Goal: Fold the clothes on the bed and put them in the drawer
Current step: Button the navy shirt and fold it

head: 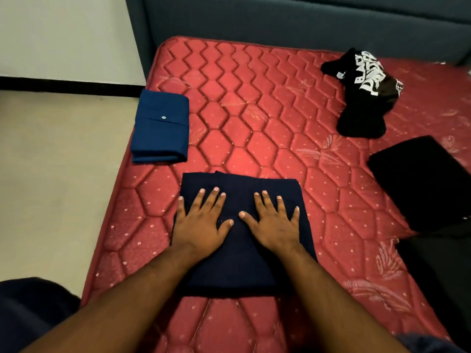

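Mattress (254, 118): red, quilted, bare.
Navy garment (239, 266): folded flat at mattress's near edge.
Blue shirt (160, 128): folded, on mattress's left edge.
Left hand (201, 225): released, fingers spread, palm pressing garment.
Right hand (274, 225): same, alongside, holding nothing.

We are in a home bedroom: a red quilted mattress (254, 123) sits in a dark padded bed frame (254, 21), clothes lying on it.

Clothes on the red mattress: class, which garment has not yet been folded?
The black T-shirt with white lettering, lying crumpled near the far right corner. The blue shirt, black garment and navy garment under both hands are flat, folded rectangles.
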